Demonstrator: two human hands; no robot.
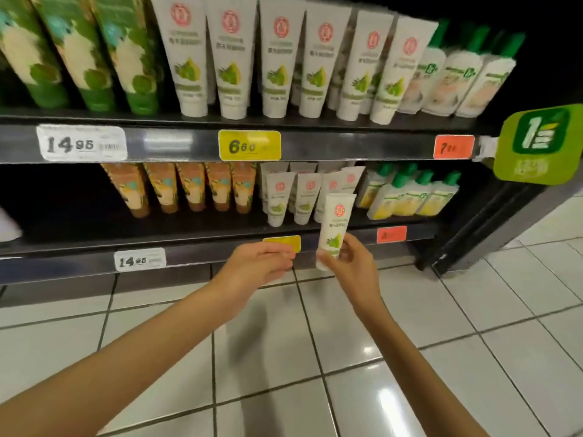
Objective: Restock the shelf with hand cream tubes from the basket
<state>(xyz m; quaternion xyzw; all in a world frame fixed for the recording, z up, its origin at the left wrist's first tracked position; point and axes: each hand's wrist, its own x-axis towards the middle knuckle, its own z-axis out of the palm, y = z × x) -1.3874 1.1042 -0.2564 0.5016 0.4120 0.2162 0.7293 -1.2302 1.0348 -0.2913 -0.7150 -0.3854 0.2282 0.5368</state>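
My right hand (353, 263) grips a small white hand cream tube (335, 222) by its lower end, cap down, upright in front of the lower shelf's edge (205, 257). Behind it stand several matching small white tubes (277, 200) on the lower shelf. My left hand (262, 263) hovers just left of the held tube, fingers curled together and holding nothing, in front of a yellow price tag (282, 241). The basket is out of view.
Larger white tubes (277, 58) fill the upper shelf, with green tubes (79, 58) at left and bottles (454, 77) at right. Orange tubes (195, 187) and yellow-green bottles (410, 197) flank the small tubes. A green sign (539, 143) juts out at right. White tiled floor (315, 357) below.
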